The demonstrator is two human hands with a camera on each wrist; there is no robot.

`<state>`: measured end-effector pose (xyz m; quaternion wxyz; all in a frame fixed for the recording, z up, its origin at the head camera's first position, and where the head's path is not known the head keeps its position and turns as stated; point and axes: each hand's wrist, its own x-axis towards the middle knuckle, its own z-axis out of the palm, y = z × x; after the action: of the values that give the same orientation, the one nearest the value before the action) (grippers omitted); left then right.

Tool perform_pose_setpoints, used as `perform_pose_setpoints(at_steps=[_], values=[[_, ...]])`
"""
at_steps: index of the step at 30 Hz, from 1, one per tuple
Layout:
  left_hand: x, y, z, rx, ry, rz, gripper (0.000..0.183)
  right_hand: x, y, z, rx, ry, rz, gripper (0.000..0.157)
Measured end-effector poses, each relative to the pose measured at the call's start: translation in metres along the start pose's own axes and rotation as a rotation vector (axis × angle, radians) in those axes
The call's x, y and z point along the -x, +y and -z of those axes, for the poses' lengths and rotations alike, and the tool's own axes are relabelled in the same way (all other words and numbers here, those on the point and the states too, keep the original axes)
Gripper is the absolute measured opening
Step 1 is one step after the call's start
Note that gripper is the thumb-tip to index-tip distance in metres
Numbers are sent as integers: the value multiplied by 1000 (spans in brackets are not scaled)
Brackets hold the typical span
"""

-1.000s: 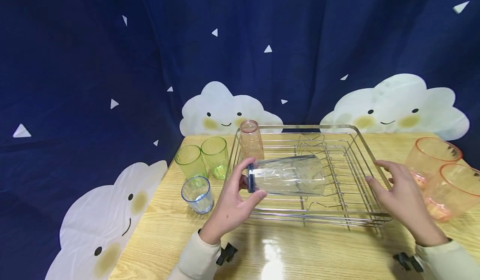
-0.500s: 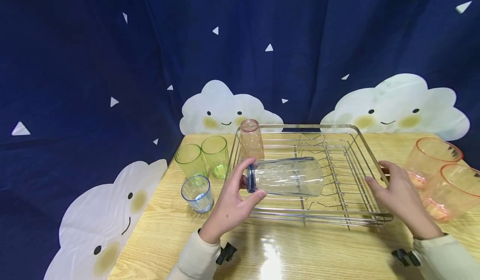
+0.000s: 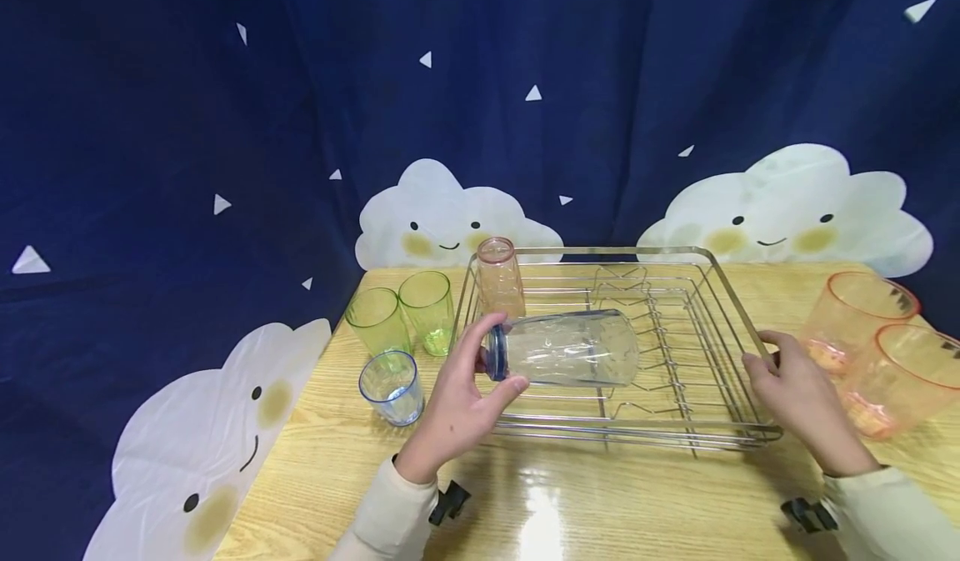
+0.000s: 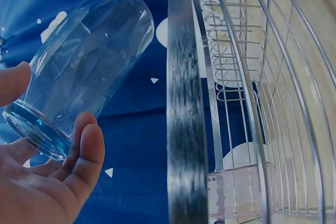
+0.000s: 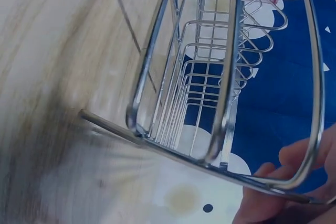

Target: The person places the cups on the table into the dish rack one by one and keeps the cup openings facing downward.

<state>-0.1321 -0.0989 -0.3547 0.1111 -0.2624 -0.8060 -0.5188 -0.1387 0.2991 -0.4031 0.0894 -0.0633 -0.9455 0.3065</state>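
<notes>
Holding clear, blue-based, tapered tumbler (image 3: pixel 573 351) sideways above silver wire rack (image 3: pixel 600 251) in curled left fingers (image 4: pixel 90 148), well apart from right rim (image 3: pixel 738 307); pinching that rim with right fingers (image 3: pixel 785 346). On yellow wooden desk (image 3: pixel 300 478), before navy cloud-print curtain (image 3: pixel 487 27).

In R-wrist cam, R hand (image 5: pixel 282 172) cut off, pt. hidden by rack (image 5: pixel 229 66).

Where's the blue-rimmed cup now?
In the head view, the blue-rimmed cup stands on the table, left of the wire rack, in front of two green cups.
</notes>
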Motion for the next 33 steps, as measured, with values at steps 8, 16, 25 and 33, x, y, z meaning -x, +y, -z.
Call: perform_pose_setpoints(at_steps=[8, 16, 25, 33], values=[[-2, 3, 3, -9, 16, -6, 70, -2, -2, -3, -9, 10, 51, 49], [-12, 11, 6, -45, 38, -48, 70, -3, -1, -3, 12, -30, 5, 52], [-27, 17, 11, -98, 64, -20, 70, -4, 0, 0, -3, -53, -11, 53], [-39, 22, 22, -112, 100, 10, 69, 0, 3, 1, -30, -31, -19, 51]])
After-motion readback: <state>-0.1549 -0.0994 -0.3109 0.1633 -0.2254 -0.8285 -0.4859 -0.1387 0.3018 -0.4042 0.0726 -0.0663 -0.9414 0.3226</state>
